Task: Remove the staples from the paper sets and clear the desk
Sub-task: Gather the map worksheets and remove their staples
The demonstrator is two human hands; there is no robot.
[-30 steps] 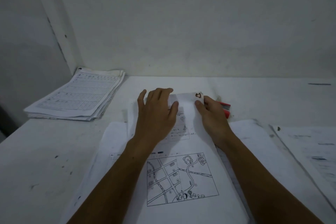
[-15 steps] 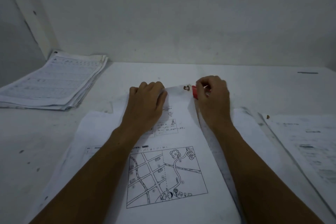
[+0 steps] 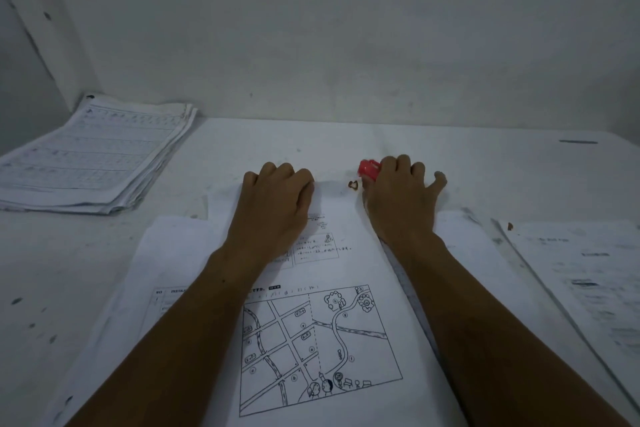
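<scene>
A scuffed white wall (image 3: 346,28) rises behind the marked white desk (image 3: 86,270).

Left hand (image 3: 277,201) presses map sheet (image 3: 322,340); right hand (image 3: 398,198) grips red staple remover (image 3: 369,169) beside staple (image 3: 354,185).
</scene>
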